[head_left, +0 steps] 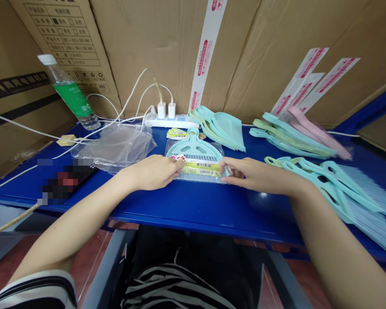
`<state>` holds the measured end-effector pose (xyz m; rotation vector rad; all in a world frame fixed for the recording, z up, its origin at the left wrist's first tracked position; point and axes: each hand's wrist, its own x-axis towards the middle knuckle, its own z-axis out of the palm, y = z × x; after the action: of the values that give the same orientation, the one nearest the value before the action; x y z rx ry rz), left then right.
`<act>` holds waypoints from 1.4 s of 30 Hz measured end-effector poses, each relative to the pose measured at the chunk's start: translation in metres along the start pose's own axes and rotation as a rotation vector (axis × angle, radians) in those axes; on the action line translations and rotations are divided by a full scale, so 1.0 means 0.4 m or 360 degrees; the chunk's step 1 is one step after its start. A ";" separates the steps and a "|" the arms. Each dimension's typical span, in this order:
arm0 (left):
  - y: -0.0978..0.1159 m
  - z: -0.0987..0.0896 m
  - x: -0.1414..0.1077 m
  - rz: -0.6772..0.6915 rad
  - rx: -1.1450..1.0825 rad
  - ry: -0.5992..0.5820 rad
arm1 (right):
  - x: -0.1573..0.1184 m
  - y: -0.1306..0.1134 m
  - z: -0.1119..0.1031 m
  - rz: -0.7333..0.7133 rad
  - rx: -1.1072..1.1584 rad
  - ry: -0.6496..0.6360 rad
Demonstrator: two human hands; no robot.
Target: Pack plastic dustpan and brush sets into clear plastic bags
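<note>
A clear plastic bag (223, 150) lies flat in front of me. In it are a mint-green hand brush (193, 139), with its grey bristles pointing toward me, and a yellow-green label card (202, 166) across the bristles. My left hand (154, 172) is closed at the bag's left edge, its fingers curled over the card's left end. At the right edge my right hand (244, 171) pinches the bag between thumb and fingers. Whether a dustpan lies beneath the brush, I cannot tell.
Dustpans (227, 126) are stacked behind, more (296, 135) to the right, near several loose brushes (328, 186). Leftward are empty plastic bags (116, 143), a water bottle (72, 96), a blurred-out phone-like item (67, 182) and loose cables. A power strip (170, 122) lines the cardboard wall.
</note>
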<state>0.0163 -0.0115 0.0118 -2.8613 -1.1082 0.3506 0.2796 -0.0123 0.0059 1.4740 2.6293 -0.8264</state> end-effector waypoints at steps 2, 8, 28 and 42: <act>0.000 0.001 -0.001 0.0000 -0.0005 0.0013 | 0.000 -0.003 0.000 -0.0002 -0.0014 0.0006; -0.001 0.004 -0.002 0.0012 -0.0011 0.0055 | 0.001 -0.008 0.002 0.0005 -0.0036 0.0009; 0.003 -0.001 0.000 -0.0011 0.0040 -0.0018 | 0.000 -0.005 0.003 0.0006 -0.0038 0.0020; 0.006 -0.006 -0.004 -0.0014 0.0017 -0.0012 | -0.003 -0.011 0.001 0.0017 -0.0030 0.0017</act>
<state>0.0172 -0.0141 0.0140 -2.8472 -1.1160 0.3656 0.2766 -0.0154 0.0077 1.4909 2.6268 -0.7932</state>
